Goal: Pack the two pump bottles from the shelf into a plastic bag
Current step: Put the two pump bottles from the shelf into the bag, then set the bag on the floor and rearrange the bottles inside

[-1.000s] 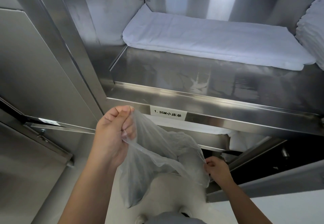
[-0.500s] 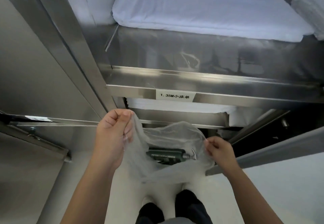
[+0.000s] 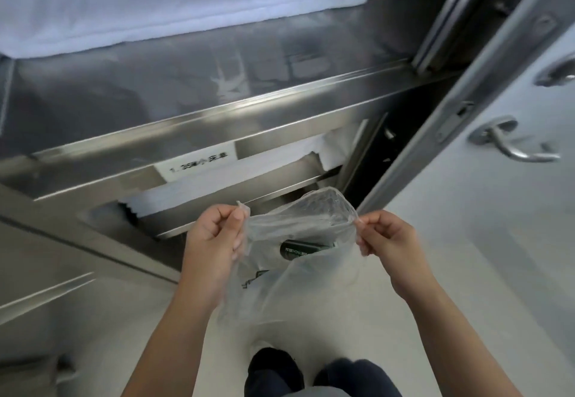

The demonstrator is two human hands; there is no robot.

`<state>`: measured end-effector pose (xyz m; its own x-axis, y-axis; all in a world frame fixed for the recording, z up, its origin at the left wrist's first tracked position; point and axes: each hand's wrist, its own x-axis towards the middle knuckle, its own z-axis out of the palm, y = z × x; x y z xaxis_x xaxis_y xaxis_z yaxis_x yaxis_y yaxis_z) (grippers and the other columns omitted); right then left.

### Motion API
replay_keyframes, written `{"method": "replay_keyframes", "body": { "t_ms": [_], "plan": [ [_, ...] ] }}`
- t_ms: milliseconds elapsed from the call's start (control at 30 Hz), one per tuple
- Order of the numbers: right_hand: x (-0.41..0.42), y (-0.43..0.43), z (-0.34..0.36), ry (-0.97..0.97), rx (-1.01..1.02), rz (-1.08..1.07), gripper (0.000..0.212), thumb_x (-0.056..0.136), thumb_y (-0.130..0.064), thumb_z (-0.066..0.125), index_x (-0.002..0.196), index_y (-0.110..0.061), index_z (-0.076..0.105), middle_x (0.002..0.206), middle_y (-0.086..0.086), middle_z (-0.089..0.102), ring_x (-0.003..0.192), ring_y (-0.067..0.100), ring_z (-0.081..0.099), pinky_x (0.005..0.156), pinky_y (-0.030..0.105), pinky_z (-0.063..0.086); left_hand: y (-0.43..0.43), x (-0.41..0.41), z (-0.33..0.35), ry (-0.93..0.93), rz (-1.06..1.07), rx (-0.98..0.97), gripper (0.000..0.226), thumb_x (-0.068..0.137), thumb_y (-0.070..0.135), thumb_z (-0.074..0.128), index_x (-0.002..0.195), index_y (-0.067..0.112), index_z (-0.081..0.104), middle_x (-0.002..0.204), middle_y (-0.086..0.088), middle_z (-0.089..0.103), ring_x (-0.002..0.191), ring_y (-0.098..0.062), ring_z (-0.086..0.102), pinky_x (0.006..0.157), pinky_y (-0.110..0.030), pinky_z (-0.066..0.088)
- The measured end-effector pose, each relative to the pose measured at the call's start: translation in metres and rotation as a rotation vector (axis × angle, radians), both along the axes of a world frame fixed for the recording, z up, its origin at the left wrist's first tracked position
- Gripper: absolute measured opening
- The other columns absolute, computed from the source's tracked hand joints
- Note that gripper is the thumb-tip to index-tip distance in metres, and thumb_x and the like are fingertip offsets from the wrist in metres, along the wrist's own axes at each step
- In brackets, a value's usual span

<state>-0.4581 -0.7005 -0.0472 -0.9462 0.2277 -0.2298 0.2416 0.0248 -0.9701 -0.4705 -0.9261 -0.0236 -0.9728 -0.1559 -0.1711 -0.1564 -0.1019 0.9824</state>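
Left hand [image 3: 214, 241]: pinching bag rim at 9 o'clock. Right hand [image 3: 384, 241]: pinching rim at 3 o'clock. Plastic bag [image 3: 295, 272]: hanging between hands, mouth being stretched. Dark bottle [image 3: 300, 249]: lying inside; second bottle unclear. Advice: keeping both pinches firm, pulling level, avoiding tear.

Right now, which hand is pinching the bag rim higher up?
The left hand: it pinches its corner of the plastic bag near the top of its fist, slightly higher in the picture than the right hand, whose pinch sits lower at the opposite edge.
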Motion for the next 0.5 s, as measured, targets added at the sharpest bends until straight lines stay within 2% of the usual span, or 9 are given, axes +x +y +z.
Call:
{"method": "replay_keyframes", "body": {
  "t_ms": [267, 500],
  "plan": [
    [0.067, 0.072, 0.015, 0.056, -0.016, -0.224, 0.012, 0.085, 0.0, 0.055, 0.075, -0.004, 0.06, 0.045, -0.003, 0.055, 0.041, 0.01, 0.046, 0.046, 0.017, 0.042, 0.091, 0.016, 0.007, -0.011, -0.292, -0.007, 0.016, 0.092, 0.009, 0.046, 0.082, 0.002, 0.057, 0.042, 0.009, 0.036, 0.038, -0.004, 0.028, 0.039, -0.015, 0.029],
    [0.16, 0.144, 0.008, 0.023, -0.037, -0.474, 0.016, 0.085, -0.002, 0.056, 0.071, -0.009, 0.059, 0.044, -0.004, 0.056, 0.04, 0.009, 0.046, 0.045, 0.016, 0.041, 0.183, 0.064, 0.011, -0.027, -0.535, -0.068, 0.019, 0.093, 0.009, 0.046, 0.079, 0.003, 0.057, 0.044, 0.006, 0.035, 0.04, -0.006, 0.027, 0.04, -0.016, 0.027]
  ]
}}
